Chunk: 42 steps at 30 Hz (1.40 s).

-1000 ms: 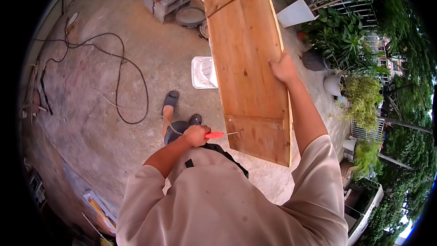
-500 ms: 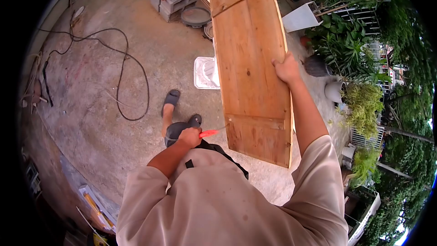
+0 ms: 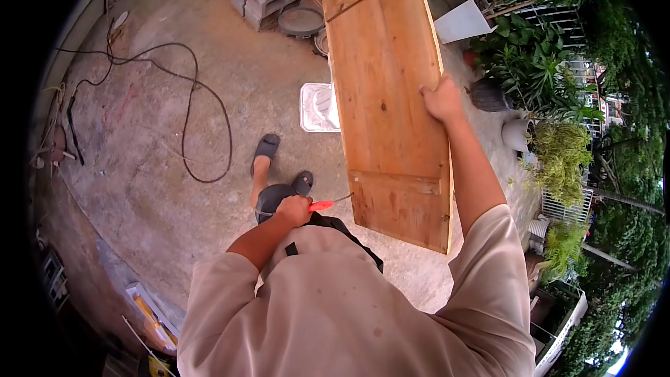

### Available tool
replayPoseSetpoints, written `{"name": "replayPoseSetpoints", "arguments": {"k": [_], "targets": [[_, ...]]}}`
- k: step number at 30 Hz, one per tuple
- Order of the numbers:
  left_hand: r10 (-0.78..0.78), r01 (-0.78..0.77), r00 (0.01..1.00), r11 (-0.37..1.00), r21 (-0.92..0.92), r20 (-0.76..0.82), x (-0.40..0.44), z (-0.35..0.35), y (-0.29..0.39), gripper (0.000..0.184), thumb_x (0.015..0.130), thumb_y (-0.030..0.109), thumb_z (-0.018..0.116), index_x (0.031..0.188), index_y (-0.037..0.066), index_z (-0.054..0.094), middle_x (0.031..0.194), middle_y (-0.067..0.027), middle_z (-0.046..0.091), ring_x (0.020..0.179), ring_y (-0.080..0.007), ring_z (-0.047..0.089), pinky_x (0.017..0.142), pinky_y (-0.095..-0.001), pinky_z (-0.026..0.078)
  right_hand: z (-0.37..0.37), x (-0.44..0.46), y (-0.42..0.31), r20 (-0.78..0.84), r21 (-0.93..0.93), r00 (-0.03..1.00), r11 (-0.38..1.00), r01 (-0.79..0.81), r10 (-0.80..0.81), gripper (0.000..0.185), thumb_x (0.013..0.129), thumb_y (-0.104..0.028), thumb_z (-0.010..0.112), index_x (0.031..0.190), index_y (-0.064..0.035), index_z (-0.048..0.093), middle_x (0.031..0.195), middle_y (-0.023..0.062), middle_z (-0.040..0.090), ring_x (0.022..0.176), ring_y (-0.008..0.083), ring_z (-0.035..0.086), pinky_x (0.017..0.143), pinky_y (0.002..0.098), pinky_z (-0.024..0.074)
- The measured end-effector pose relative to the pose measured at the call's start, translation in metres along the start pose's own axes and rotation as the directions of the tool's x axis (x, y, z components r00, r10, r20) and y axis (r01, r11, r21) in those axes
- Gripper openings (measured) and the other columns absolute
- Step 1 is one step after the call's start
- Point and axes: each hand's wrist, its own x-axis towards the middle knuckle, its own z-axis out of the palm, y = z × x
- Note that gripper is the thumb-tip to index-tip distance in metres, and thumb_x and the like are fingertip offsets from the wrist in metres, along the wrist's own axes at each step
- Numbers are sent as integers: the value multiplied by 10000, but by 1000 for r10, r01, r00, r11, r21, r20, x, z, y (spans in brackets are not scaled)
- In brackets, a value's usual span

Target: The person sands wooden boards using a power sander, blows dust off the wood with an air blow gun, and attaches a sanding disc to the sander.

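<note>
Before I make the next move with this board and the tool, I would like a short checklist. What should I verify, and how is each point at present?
1. Right hand grips the wooden board: ok, it holds the right long edge, thumb on the near face.
2. Left hand holds the red-handled tool: ok, fingers closed around the handle.
3. Tool tip touches the board: cannot tell; it ends by the left edge, contact unclear.
4. Board is supported from behind: cannot tell, the board hides it.
5. Black cable is clear of the sandals: ok, it lies apart, to their left.
6. Gloves worn: not ok, both hands are bare.
</note>
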Motion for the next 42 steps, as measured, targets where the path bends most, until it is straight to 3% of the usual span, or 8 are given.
{"name": "replayPoseSetpoints", "arguments": {"k": [9, 12, 15, 21, 24, 27, 32, 42], "targets": [[133, -135, 990, 990, 39, 49, -3, 7, -3, 277, 922, 249, 652, 1120, 83, 753, 1090, -174, 773, 1010, -388, 760, 891, -510, 604, -6, -6, -6, 14, -40, 1000, 999, 3, -2, 618, 914, -377, 779, 1295, 72, 594, 1307, 347, 678, 1263, 486, 643, 1093, 508, 506], [394, -396, 918, 916, 66, 48, -2, 3, 9, 301, 909, 261, 668, 1142, 83, 735, 1113, -161, 758, 1018, -385, 752, 892, -510, 600, -11, -8, -8, 6, -49, 1000, 999, 10, -10, 629, 910, -383, 778, 1295, 75, 584, 1288, 361, 679, 1248, 495, 650, 1073, 518, 516], [120, -133, 983, 988, -82, -140, 5, -5, 30, 311, 906, 267, 677, 1150, 80, 723, 1128, -148, 743, 1038, -380, 741, 904, -505, 596, -5, -5, -4, -21, -42, 999, 999, 25, -26, 642, 902, -390, 779, 1279, 85, 571, 1254, 390, 680, 1216, 516, 664, 1045, 536, 530], [323, -325, 945, 945, 26, 54, -6, -9, 30, 283, 913, 255, 670, 1133, 86, 726, 1114, -144, 734, 1043, -380, 733, 909, -503, 592, 1, -1, -1, -28, -30, 999, 999, 14, -14, 645, 901, -395, 785, 1270, 89, 573, 1243, 392, 684, 1215, 522, 662, 1044, 536, 533], [167, -177, 979, 980, -87, -115, -1, -4, 30, 300, 891, 267, 684, 1131, 92, 728, 1124, -132, 727, 1044, -371, 732, 909, -500, 591, -1, -5, -1, -29, -18, 999, 1000, 21, -22, 646, 900, -394, 789, 1271, 90, 577, 1247, 390, 684, 1218, 521, 661, 1045, 534, 534], [452, -452, 892, 892, -13, 1, -4, -9, 43, 279, 880, 237, 690, 1116, 91, 728, 1112, -126, 727, 1024, -374, 731, 893, -497, 594, -5, -4, -5, -22, -21, 1000, 1000, 15, -16, 635, 905, -382, 787, 1289, 82, 582, 1260, 374, 686, 1229, 511, 657, 1059, 527, 528], [360, -418, 887, 892, -173, -289, 4, -30, 90, 239, 876, 205, 692, 1080, 82, 720, 1045, -126, 723, 996, -357, 729, 856, -486, 593, -10, -10, -10, 3, -44, 1000, 999, -6, 7, 634, 912, -371, 782, 1327, 66, 585, 1276, 345, 691, 1245, 490, 651, 1086, 515, 517], [426, -463, 875, 874, -145, -230, 1, -10, 92, 242, 875, 210, 693, 1072, 71, 714, 1045, -118, 726, 996, -340, 731, 853, -468, 595, -9, -8, -7, 19, -34, 999, 999, -38, 39, 623, 915, -361, 788, 1330, 55, 583, 1277, 322, 702, 1228, 478, 665, 1066, 511, 529]]}}
